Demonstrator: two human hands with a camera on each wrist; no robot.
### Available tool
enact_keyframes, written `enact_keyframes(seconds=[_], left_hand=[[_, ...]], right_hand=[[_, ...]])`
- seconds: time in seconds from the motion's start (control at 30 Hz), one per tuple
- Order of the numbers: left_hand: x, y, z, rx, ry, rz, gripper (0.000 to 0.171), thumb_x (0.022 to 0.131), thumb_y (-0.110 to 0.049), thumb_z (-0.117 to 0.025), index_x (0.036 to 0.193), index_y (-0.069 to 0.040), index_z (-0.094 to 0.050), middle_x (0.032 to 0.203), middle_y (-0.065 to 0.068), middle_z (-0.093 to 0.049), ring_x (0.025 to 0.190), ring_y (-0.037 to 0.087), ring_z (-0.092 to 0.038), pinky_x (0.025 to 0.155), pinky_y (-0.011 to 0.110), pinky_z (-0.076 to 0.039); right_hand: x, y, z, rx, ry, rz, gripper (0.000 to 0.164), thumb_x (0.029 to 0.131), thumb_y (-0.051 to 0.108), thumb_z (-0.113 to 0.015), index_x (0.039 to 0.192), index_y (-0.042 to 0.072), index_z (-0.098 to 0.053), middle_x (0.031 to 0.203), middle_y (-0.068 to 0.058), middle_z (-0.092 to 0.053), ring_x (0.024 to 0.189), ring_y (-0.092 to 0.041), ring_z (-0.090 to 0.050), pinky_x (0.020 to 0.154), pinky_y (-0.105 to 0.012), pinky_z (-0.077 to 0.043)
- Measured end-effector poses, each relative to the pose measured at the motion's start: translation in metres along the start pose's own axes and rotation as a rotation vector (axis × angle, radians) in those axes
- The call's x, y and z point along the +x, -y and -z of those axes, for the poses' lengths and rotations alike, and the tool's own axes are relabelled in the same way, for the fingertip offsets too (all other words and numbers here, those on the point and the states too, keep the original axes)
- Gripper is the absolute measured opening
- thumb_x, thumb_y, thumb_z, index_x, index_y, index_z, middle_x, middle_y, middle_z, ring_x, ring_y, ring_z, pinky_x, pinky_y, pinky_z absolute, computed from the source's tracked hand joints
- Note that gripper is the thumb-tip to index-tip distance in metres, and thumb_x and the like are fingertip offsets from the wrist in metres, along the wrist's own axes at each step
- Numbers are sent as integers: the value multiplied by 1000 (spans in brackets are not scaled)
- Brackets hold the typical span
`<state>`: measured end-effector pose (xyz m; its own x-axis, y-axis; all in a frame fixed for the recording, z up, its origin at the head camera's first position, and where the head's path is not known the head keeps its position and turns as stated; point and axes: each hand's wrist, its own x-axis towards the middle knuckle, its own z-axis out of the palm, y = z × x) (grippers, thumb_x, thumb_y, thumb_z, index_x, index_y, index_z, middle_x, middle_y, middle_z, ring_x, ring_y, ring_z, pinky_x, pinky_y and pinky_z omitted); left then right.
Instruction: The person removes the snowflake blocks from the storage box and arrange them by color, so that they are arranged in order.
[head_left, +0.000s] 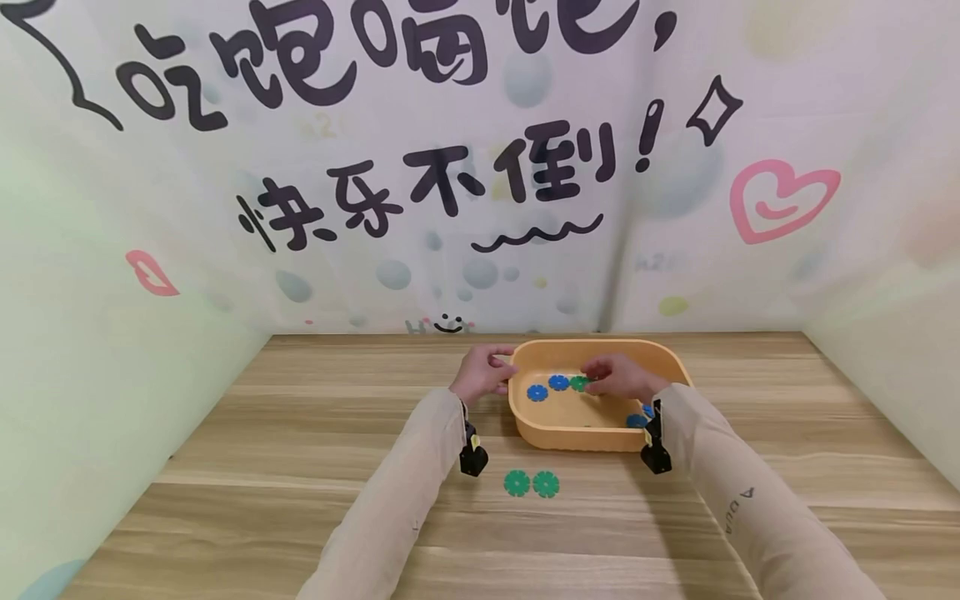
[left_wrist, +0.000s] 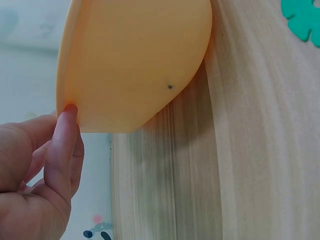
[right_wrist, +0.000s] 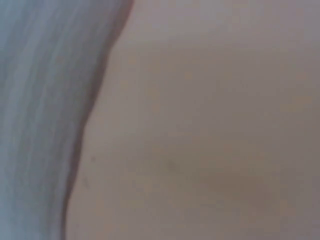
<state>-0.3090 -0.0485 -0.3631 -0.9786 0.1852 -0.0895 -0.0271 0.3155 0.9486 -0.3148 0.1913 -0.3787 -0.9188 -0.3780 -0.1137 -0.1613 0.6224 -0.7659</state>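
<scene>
Two sleeves come in from the near side, a left sleeve (head_left: pixel 386 500) and a right sleeve (head_left: pixel 750 492), each with one black camera at its wrist: the left camera (head_left: pixel 472 454) and the right camera (head_left: pixel 657 454). Between the sleeves, two green discs lie flat on the tabletop (head_left: pixel 600 533), side by side and almost touching: a left disc (head_left: pixel 517 483) and a right disc (head_left: pixel 546 484).

Just beyond them stands one orange bin (head_left: pixel 585 440). At least five discs show in it, four blue and one green. Two of the blue ones are at its near right, a nearer one (head_left: pixel 637 422) and a farther one (head_left: pixel 648 410), both partly hidden by the right wrist. Farther in and to the left are two more blue ones, a left one (head_left: pixel 537 392) and one just right of it (head_left: pixel 558 382); next in that row is the green one (head_left: pixel 579 383).

The left hand (head_left: pixel 483 372) pinches the bin's rim at its left end. The right hand (head_left: pixel 618 377) reaches inside, its fingers at the green one; whether they grasp it I cannot tell.

At the far side rises a pale printed wall (head_left: pixel 525 283) with two pink hearts, a left heart (head_left: pixel 152 273) and a larger right heart (head_left: pixel 738 204).
</scene>
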Motion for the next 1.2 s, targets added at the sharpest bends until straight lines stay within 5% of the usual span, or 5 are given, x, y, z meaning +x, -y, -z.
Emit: enact_keyframes(seconds=[0.7, 1.2], left_hand=[[1, 2, 0, -5, 5, 4, 36, 82, 1, -60, 118, 1, -54, 82, 12, -56, 79, 32, -61, 67, 38, -54], [0, 2, 1, -10, -13, 9, 36, 82, 1, -60, 117, 0, -54, 81, 10, -55, 63, 18, -59, 68, 39, -54]], right_hand=[[0, 2, -3, -122, 0, -81, 28, 77, 2, -66, 103, -6, -58, 89, -13, -54, 78, -22, -47, 69, -28, -45], [-5, -3, 4, -101, -32, 23, 15, 76, 3, -67, 85, -5, -60, 74, -8, -53, 66, -18, -47, 55, -25, -44]])
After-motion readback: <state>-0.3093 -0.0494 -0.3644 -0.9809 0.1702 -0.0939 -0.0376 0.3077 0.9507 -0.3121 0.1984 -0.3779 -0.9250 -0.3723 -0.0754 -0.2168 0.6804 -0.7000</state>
